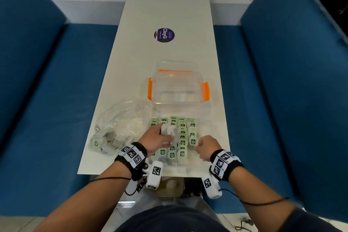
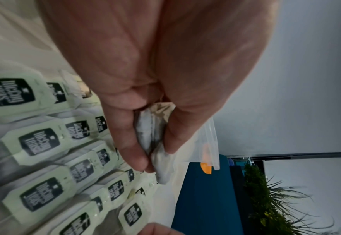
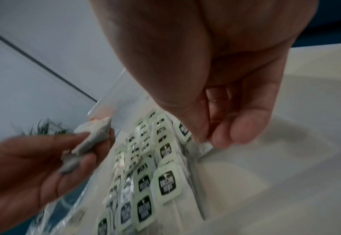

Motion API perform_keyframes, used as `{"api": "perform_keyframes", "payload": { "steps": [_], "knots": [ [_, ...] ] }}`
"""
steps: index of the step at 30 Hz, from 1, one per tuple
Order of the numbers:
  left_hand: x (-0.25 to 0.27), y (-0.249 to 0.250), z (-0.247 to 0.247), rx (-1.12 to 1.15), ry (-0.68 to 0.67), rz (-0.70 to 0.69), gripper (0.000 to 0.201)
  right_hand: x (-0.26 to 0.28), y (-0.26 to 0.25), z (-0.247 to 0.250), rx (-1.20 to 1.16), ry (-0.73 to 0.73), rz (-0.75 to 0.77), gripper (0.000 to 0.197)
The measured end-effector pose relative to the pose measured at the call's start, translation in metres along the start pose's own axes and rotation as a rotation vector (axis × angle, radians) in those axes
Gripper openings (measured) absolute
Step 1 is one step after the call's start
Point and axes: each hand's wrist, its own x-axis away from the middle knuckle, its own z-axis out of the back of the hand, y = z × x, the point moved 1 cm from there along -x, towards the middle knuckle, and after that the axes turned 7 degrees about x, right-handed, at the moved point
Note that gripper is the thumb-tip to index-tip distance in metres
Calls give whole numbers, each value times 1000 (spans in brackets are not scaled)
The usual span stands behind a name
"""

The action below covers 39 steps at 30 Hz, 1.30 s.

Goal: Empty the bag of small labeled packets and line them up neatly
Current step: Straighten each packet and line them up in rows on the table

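Note:
Small white packets with pale green labels lie in several neat columns (image 1: 181, 137) on the white table (image 1: 169, 5). My left hand (image 1: 157, 137) hovers over the left columns and grips a few white packets (image 1: 170, 133); the left wrist view shows them bunched between thumb and fingers (image 2: 151, 143). At the right column, my right hand (image 1: 204, 147) pinches the edge of one labeled packet (image 1: 193, 141) between thumb and finger (image 3: 223, 135). The crumpled clear plastic bag (image 1: 120, 124) lies at the left with several packets still inside.
A clear plastic container with orange latches (image 1: 178, 88) stands just behind the columns. A round purple sticker (image 1: 164, 35) lies farther back on the table. Blue upholstered benches (image 1: 56, 100) flank both long sides. The table's near edge is just below my wrists.

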Motion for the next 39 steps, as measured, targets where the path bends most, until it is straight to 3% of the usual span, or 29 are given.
{"api": "perform_keyframes", "payload": {
  "steps": [8,13,16,18,21,25,28,31,33,37,39],
  "knots": [
    [-1,-4,3,8,52,-10,35,-5,-10,-5,84,76,7,31],
    [-1,-3,3,33,63,-23,34,6,-11,3,-20,113,3,15],
    [1,-1,1,13,55,-34,31,13,-20,8,-236,179,141,24],
    [2,1,-1,6,40,-45,29,24,-34,11,-406,130,268,22],
    [3,4,-4,11,4,-62,27,29,-45,9,-427,58,357,13],
    [2,8,-5,-62,90,-103,11,22,-45,7,-360,205,283,14],
    [4,10,-8,-93,78,-110,20,26,-49,8,-327,324,299,15],
    [5,8,-15,-79,-14,-91,28,34,-56,5,-307,269,420,9],
    [3,9,-18,-76,10,-97,27,37,-56,5,-298,232,450,11],
    [1,12,-17,-47,42,-86,27,34,-44,14,-420,300,354,11],
    [3,13,-18,-22,0,-74,25,31,-40,14,-398,257,344,11]
  ]
}}
